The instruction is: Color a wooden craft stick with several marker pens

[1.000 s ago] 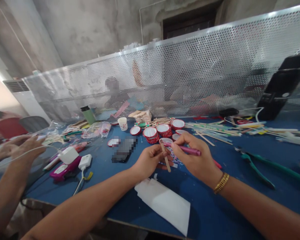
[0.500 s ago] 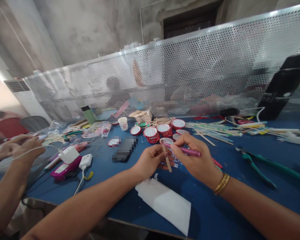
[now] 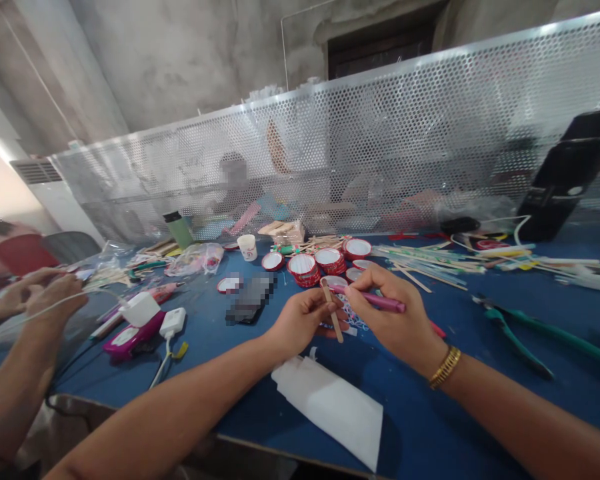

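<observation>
My left hand [image 3: 305,320] pinches a flat wooden craft stick [image 3: 335,323] between thumb and fingers, tilted over the blue table. In my right hand [image 3: 387,307] is a purple pen [image 3: 380,301], gripped as for writing, its tip at the upper part of the stick; whether it touches I cannot tell. Behind the hands are stacks of round red-rimmed lids [image 3: 303,265] with white insides. Small white and purplish bits [image 3: 356,319] lie partly hidden between my hands. Closer to me, a folded white sheet [image 3: 337,410] rests at the table's front edge.
Left of my hands lie a phone [image 3: 250,300], a white charger [image 3: 173,322] and a magenta power strip [image 3: 133,333]. A paper cup [image 3: 247,247] stands farther back. Green-handled pliers [image 3: 515,333] lie right, below scattered sticks [image 3: 425,260]. Another person's hands [image 3: 55,293] work at far left.
The pen in my right hand has shifted very slightly to the right. My left hand keeps the craft stick in nearly the same place.
</observation>
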Tool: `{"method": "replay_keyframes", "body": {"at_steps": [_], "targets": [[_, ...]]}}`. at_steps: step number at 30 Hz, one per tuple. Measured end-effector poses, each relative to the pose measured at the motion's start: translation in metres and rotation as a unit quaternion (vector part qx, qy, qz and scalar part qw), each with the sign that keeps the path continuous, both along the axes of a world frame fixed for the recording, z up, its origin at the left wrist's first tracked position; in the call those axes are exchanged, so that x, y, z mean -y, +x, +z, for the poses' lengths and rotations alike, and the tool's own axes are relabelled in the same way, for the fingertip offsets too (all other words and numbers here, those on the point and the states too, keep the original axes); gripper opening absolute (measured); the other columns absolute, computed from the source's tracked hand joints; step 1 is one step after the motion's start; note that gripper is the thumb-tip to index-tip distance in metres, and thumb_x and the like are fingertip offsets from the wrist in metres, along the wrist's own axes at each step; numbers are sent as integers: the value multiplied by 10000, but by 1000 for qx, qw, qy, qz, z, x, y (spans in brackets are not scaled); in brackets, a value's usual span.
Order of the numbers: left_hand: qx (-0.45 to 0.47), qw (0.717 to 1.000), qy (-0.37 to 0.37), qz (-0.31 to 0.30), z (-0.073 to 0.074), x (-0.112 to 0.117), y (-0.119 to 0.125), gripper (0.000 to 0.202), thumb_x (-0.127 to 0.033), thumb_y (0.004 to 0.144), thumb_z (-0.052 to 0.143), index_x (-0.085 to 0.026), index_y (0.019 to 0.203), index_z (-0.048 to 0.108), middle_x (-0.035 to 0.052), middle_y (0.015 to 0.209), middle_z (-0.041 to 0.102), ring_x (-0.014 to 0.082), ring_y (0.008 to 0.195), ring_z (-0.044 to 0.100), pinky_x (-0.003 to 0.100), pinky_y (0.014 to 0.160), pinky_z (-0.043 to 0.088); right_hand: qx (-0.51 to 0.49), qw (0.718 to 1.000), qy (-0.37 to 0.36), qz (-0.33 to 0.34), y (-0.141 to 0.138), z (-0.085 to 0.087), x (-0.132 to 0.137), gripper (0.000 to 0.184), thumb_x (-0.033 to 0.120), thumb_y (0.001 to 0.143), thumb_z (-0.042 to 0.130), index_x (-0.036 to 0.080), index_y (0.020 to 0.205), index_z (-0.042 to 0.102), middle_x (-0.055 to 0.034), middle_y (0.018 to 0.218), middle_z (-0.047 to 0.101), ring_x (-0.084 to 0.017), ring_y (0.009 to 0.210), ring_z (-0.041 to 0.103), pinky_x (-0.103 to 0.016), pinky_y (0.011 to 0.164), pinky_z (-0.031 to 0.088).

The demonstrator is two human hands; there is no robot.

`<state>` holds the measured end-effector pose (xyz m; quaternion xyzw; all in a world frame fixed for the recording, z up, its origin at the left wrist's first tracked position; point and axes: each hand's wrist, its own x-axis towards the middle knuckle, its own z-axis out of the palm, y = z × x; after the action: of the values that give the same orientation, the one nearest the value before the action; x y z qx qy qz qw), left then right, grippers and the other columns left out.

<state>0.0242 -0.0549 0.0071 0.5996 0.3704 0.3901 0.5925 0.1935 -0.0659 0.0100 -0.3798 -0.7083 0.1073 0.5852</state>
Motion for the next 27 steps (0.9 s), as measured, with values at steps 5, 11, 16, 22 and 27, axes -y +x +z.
{"method": "replay_keyframes", "body": {"at_steps": [5, 11, 16, 22, 27], "targets": [[7, 1000, -9, -3, -2, -1, 0, 419, -498, 697, 769, -158, 852, 580, 27, 799, 666, 176, 708, 684, 271, 608, 553, 2, 1000, -5, 19, -2, -1, 1, 173, 220, 854, 582, 202, 689, 530, 40, 643, 537, -103, 592, 484, -243, 581, 390], [8, 1000, -10, -1, -2, -1, 0, 395, -481, 709, 764, -154, 849, 591, 29, 786, 671, 175, 706, 681, 260, 595, 546, 11, 1000, -3, 9, -3, -2, 1, 184, 222, 851, 590, 204, 683, 517, 43, 632, 510, -103, 577, 462, -247, 568, 376], [2, 1000, -4, 0, -2, -1, 0, 388, -481, 710, 761, -156, 844, 598, 38, 812, 681, 192, 724, 690, 291, 618, 554, 25, 1000, -7, -3, 0, -1, 0, 169, 220, 846, 586, 207, 692, 517, 39, 622, 517, -109, 569, 466, -253, 560, 376], [4, 1000, -8, 7, 0, 0, 0, 382, -473, 714, 760, -159, 861, 601, 39, 830, 683, 189, 733, 696, 285, 630, 560, -3, 1000, -1, -13, 2, -1, -2, 189, 221, 845, 578, 209, 672, 504, 42, 610, 509, -112, 574, 456, -258, 568, 375], [-1, 1000, -5, -1, -2, 0, 0, 387, -486, 724, 749, -161, 871, 600, 47, 831, 690, 204, 742, 699, 296, 624, 555, 0, 1000, -8, 17, -1, -1, 1, 189, 222, 854, 581, 205, 679, 511, 38, 643, 527, -108, 593, 477, -258, 588, 388]]}}
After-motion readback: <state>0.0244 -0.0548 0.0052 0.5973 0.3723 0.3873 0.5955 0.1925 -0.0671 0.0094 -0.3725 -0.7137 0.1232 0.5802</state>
